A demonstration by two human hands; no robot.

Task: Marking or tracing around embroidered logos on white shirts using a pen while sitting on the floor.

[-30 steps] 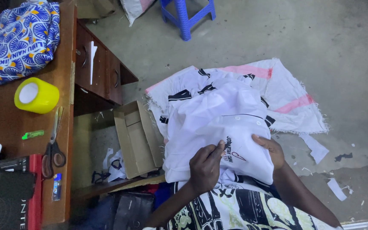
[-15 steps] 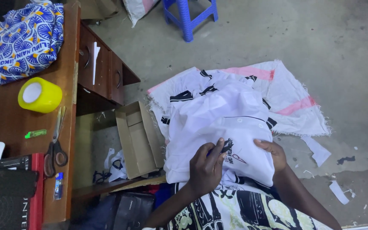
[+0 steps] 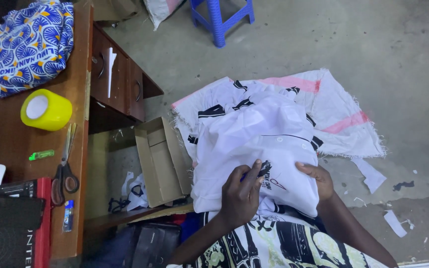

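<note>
Pressing down with the left hand [image 3: 242, 191], curled around a small dark tool, on a white shirt [image 3: 259, 149] draped over the lap; steadying its edge with the right hand [image 3: 316, 178], fingers flat. Beyond, more shirts lying on a woven sack [image 3: 343, 109], seemingly waiting.

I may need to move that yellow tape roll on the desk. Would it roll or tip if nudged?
The yellow tape roll lies flat on its face, so it would probably slide rather than roll. It looks wide and low, so tipping seems unlikely.
</note>
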